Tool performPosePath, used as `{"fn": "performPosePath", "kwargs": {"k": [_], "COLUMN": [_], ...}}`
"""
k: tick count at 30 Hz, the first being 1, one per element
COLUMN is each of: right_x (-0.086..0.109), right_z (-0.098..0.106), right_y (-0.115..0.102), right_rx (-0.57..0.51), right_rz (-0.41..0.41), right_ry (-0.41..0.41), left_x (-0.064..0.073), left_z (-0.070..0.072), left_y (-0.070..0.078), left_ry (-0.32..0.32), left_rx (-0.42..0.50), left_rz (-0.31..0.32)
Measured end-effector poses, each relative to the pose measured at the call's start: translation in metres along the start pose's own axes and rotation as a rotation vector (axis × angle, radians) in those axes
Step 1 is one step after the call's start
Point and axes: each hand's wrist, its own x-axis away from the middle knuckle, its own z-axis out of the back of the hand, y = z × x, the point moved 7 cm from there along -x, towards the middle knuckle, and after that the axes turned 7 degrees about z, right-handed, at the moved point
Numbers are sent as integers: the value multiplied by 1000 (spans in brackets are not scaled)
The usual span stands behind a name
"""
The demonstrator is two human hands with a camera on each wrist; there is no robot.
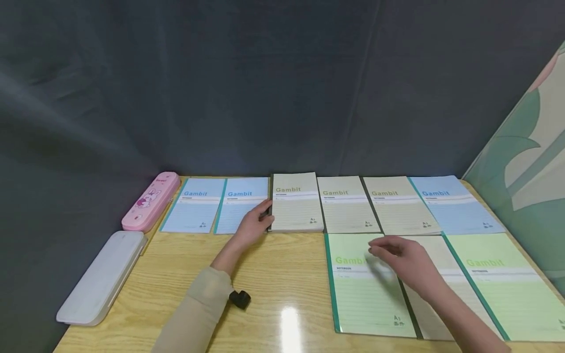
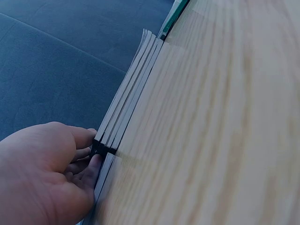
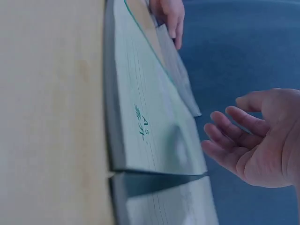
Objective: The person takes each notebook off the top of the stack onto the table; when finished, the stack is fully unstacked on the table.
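Left forearm (image 1: 196, 301) is covered by a pale sleeve and stretched forward, angled slightly to the right; wrist (image 1: 227, 257) is left bare. Left grip (image 1: 253, 228) is closed in a hold, its fingers (image 2: 84, 174) bent inward. Right forearm (image 1: 456, 306), bare, is reached in from lower right, slanted forward and leftward. Right grip (image 1: 410, 260) is held raised; palm (image 3: 267, 161) is exposed to the wrist camera, fingers loosely curled. Grips are set well apart.
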Motion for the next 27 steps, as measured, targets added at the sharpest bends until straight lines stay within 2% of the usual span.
{"fn": "performPosePath", "kwargs": {"k": [4, 10, 16, 22, 27], "right_x": [-35, -70, -98, -130, -148], "right_z": [-16, -35, -43, -55, -69], "right_y": [7, 4, 4, 3, 7], "right_rx": [-52, -46, -110, -118, -138], "right_rz": [5, 63, 25, 39, -8], "right_ry": [11, 13, 59, 103, 116], "left_x": [-1, -2, -3, -4, -5], "left_z": [1, -1, 0, 2, 1], "left_y": [-1, -3, 1, 2, -2], "left_ry": [4, 0, 17, 28, 0], "left_rx": [-13, -5, -5, -7, 21], "left_rz": [-5, -1, -21, -21, -9]}}
